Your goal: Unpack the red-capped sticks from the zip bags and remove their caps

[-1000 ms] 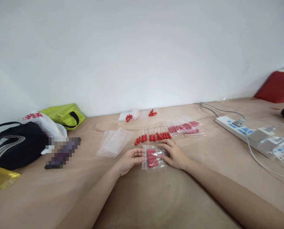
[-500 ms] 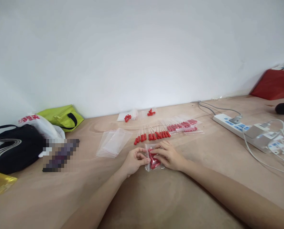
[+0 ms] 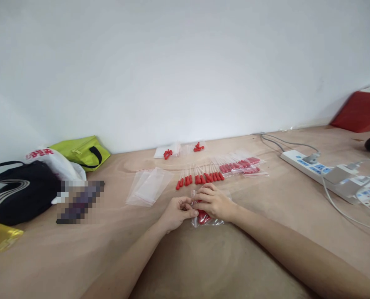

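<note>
Here both hands (image 3: 215,204) touch a clear bag (image 3: 204,219)

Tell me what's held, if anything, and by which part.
A clear bag of red-tipped pieces: the left hand pinches its left edge. The right hand lies over its top; whether it grips can't be told.

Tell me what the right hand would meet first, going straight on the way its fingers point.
Most likely the bare left hand, just ahead of the right hand at the clear plastic bag with red contents. Depth is hard to judge, so whether the two hands touch is unclear.
</note>
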